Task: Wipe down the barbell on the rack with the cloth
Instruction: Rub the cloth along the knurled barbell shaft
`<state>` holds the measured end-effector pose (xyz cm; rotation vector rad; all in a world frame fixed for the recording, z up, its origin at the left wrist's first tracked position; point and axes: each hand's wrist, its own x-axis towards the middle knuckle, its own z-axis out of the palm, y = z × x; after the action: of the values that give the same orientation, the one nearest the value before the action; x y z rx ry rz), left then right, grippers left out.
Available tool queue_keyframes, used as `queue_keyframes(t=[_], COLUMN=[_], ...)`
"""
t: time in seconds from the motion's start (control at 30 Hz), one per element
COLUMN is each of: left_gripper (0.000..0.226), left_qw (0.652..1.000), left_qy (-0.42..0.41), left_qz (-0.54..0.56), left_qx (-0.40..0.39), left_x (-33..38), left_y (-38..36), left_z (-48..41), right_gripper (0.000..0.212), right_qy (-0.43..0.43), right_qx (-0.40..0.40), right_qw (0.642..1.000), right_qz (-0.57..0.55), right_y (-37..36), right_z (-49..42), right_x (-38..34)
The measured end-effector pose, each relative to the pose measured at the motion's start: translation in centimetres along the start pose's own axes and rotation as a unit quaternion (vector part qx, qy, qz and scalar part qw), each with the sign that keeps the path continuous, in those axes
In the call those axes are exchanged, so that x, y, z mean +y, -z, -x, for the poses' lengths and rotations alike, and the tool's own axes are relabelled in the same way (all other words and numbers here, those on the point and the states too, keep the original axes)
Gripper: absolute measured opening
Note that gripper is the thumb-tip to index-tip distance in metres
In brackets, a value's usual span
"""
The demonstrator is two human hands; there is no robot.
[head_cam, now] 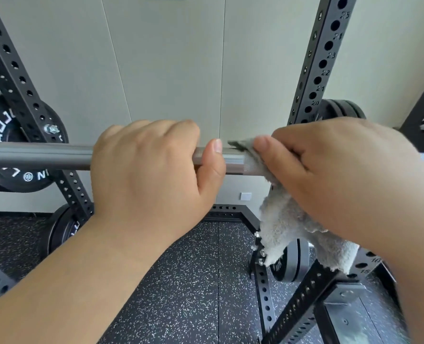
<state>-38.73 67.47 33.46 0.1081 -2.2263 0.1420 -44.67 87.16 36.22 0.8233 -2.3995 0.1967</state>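
A grey steel barbell (37, 156) runs level across the view, resting on the black rack. My left hand (151, 167) grips the bar near its middle, fingers over the top and thumb curled under. Just to the right, my right hand (335, 172) holds a grey terry cloth (288, 224) wrapped round the bar. The thumb presses the cloth's upper edge on top of the shaft. The loose end of the cloth hangs below the bar. A short knurled stretch of bar shows between the two hands.
Black perforated rack uprights (322, 63) stand left and right, the right one numbered. Black weight plates (5, 135) sit at the bar's left end, with more on pegs lower down. Below is speckled black rubber flooring (193, 281); a pale wall is behind.
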Motion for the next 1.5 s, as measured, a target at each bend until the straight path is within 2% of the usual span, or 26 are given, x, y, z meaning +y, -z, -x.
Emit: queue_keyframes(t=[0.1,0.2,0.27,0.37,0.47,0.53,0.57,0.67,0.73,0.77,0.87,0.97,1.03,1.07,1.13,1.27,1.37,1.43,1.5], left_gripper=[0.057,0.063,0.059,0.056,0.049,0.044,0.042,0.04,0.038,0.038,0.039,0.04,0.038,0.035,0.029,0.04,0.04,0.034,0.033], left_qw=[0.998,0.993,0.991,0.998,1.0,1.0,1.0,0.999,0.998,0.998,0.997,0.997,0.996,0.995,0.992,0.989,0.992,0.996,0.998], left_qy=[-0.014,-0.005,0.013,-0.004,-0.002,-0.009,-0.013,-0.021,-0.028,-0.031,-0.037,-0.03,-0.033,-0.036,-0.044,-0.047,-0.032,-0.012,-0.003], left_qz=[-0.003,0.013,0.014,-0.012,-0.005,0.0,0.001,0.007,0.007,0.004,-0.006,-0.007,-0.001,0.001,0.004,0.009,0.002,0.004,0.007], left_qx=[-0.063,-0.113,-0.133,-0.06,-0.024,0.003,0.013,0.038,0.047,0.051,0.062,0.074,0.086,0.096,0.115,0.138,0.118,0.087,0.063], left_x=[-0.2,-0.3,-0.2,0.1,0.0,-0.1,-0.2,-0.2,-0.2,-0.2,-0.2,-0.4,-0.3,-0.2,-0.1,-0.3,0.0,0.3,0.5], left_y=[0.9,1.0,0.5,0.1,-0.2,-0.5,-0.6,-0.9,-0.8,-0.8,-1.0,-1.2,-1.2,-1.1,-1.2,-1.2,-1.1,-0.7,-0.3], left_z=[-1.1,-3.1,-3.4,-2.6,-1.5,-1.0,-0.9,-0.7,-0.7,-0.6,-0.4,-0.3,-0.3,-0.4,-0.4,-0.2,-0.2,-0.4,-0.4], right_gripper=[0.052,0.066,0.077,0.074,0.058,0.051,0.054,0.074,0.071,0.068,0.058,0.066,0.074,0.072,0.063,0.053,0.054,0.05,0.049], right_qy=[0.013,-0.018,-0.055,-0.042,0.0,-0.016,-0.026,-0.063,-0.052,-0.031,0.015,-0.008,-0.054,-0.066,-0.043,0.018,-0.007,-0.004,0.013], right_qx=[-0.061,-0.069,-0.063,-0.062,-0.152,-0.19,-0.19,-0.123,-0.06,-0.061,-0.133,-0.159,-0.126,-0.089,-0.014,0.007,0.035,0.089,0.082], right_qw=[0.997,0.995,0.996,0.997,0.984,0.969,0.97,0.988,0.997,0.997,0.989,0.983,0.989,0.994,0.999,0.999,0.997,0.993,0.993], right_qz=[-0.046,-0.068,-0.041,-0.016,-0.093,-0.154,-0.15,-0.064,-0.02,-0.019,-0.056,-0.088,-0.048,-0.018,0.026,0.03,0.075,0.083,0.08], right_y=[1.3,1.4,0.9,0.3,2.5,3.9,3.9,1.4,0.3,0.5,2.5,2.3,1.0,0.3,-0.6,0.4,0.5,-0.6,-1.9], right_z=[0.5,-0.5,-1.1,-1.4,-1.1,-1.1,-1.4,-2.2,-2.1,-1.7,-0.8,-1.5,-2.4,-2.6,-1.9,0.9,1.0,0.0,-0.9], right_x=[0.7,-0.2,-1.4,-1.6,-0.2,-0.1,-0.2,-1.2,-1.3,-0.9,0.5,0.0,-1.4,-1.9,-2.1,-0.2,-0.3,-1.7,-3.2])
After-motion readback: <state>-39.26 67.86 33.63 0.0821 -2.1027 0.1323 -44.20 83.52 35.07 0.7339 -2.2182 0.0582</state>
